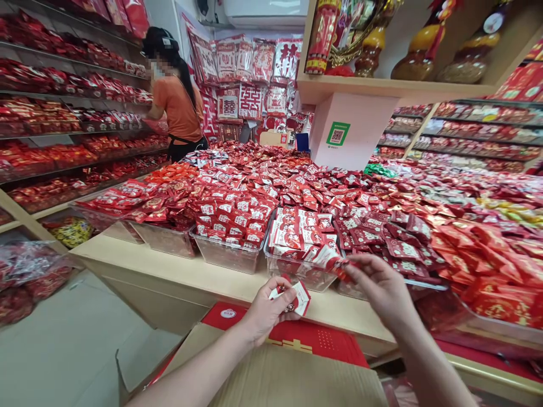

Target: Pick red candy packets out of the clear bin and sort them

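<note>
My left hand [271, 310] is closed around a red and white candy packet [302, 298], held above the cardboard box and in front of the counter edge. To the right, my right hand [379, 285] pinches another red and white packet [326, 257] by its end, over the front rim of a clear plastic bin [303, 271]. That bin is filled with similar red and white packets [292, 229]. Dark red packets [403, 249] fill the bin just right of it. Red packets [233, 217] stand in rows in the bin to its left.
An open cardboard box [271, 379] sits below my hands, against the counter edge [169, 271]. Shelves of red packets [63, 118] line the left wall, where a person in an orange top [180, 110] stands. A shelf [394, 87] with gourd ornaments overhangs the counter.
</note>
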Demonstrator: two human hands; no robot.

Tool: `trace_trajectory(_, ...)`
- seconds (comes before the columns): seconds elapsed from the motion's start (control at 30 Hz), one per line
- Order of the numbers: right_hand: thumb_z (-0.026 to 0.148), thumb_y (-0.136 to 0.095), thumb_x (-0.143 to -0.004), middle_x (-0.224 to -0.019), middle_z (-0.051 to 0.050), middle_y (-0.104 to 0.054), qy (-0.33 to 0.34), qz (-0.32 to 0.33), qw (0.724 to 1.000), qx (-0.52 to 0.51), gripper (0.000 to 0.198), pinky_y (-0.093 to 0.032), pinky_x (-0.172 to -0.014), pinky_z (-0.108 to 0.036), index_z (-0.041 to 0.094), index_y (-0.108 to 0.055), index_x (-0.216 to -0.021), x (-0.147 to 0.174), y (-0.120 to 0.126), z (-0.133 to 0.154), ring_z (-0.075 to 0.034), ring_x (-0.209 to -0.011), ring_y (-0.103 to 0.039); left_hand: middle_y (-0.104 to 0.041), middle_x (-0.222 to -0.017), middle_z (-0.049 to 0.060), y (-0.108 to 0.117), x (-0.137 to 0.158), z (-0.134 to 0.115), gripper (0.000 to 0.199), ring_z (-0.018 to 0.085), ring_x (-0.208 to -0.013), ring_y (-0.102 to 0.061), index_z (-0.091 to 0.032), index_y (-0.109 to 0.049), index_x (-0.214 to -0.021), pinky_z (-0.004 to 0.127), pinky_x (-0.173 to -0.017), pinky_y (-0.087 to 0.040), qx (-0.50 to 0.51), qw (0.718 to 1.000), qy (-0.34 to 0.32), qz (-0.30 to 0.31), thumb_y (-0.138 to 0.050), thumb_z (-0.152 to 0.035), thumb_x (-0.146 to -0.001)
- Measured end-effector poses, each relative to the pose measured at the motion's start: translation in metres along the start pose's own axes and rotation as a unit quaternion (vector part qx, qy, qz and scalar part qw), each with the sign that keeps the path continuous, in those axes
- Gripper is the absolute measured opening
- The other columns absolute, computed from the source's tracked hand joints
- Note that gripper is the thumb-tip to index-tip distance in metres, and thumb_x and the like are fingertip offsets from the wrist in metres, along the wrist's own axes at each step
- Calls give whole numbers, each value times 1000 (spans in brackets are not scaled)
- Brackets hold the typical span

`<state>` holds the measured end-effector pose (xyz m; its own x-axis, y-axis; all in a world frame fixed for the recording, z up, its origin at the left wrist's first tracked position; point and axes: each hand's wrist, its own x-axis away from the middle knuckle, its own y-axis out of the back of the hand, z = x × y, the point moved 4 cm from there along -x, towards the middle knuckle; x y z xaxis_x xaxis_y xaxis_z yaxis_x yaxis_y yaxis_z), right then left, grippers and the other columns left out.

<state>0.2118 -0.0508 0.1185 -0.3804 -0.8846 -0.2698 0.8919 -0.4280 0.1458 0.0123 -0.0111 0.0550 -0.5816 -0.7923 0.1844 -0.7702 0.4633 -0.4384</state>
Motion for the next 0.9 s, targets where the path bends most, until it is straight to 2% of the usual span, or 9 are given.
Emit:
trace_trajectory(0.07,39,-66,-64,-69,-1,-62,29,-36,997,57,28,-43,-58,-26,19,-57,-81,-27,21,7,-14,-64,-55,-57,-73,0,2,-2,4,33,10,-66,-55,-17,-41,-81,26,-61,-48,-22,1000,7,-8,-62,-39,-68)
trace_trajectory(0.1,40,-67,-62,-67,-1,-62,33,-33,996,80,29,-43,-56,-26,19,-57,-79,-40,28,8,-14,-62,-55,-57,-73,0,3,-3,7,34,10,-66,-55,-16,-41,-81,25,-60,-47,-34,999,11,-11,-62,-39,-68)
trace_trajectory(0.27,37,-66,-60,-72,-3,-64,-3,18,992,127,29,-45,-57,-26,17,-56,-79,-91,34,6,-15,-63,-58,-58,-72,0,6,-4,15,35,10,-64,-54,-16,-41,-79,26,-59,-47,-85,996,34,-12,-62,-41,-66)
trace_trajectory(0.43,30,-56,-68,-63,-1,-61,12,55,974,220,23,-39,-44,-23,16,-57,-86,-122,21,7,-10,-47,-50,-59,-72,1,7,-5,14,35,11,-63,-55,-16,-41,-80,26,-59,-46,-102,994,33,-2,-61,-42,-67)
trace_trajectory(0.63,19,-57,-65,-67,-1,-63,42,82,963,253,16,-42,-55,-24,16,-60,-80,-153,-5,13,-13,-59,-55,-60,-72,2,11,-9,20,37,11,-63,-54,-16,-41,-78,26,-57,-45,-116,993,34,-10,-61,-43,-65)
trace_trajectory(0.77,16,-58,-63,-63,0,-61,45,93,956,275,12,-40,-55,-24,17,-62,-75,-156,-23,16,-12,-58,-53,-60,-73,3,14,-13,26,38,11,-63,-53,-15,-41,-79,27,-57,-46,-118,992,37,-1,-62,-44,-65)
trace_trajectory(0.9,16,-58,-65,-61,1,-60,33,116,954,275,12,-40,-53,-22,16,-63,-76,-152,-31,14,-11,-55,-52,-59,-71,2,17,-14,26,38,11,-63,-53,-15,-41,-78,27,-57,-46,-121,992,34,-2,-62,-44,-65)
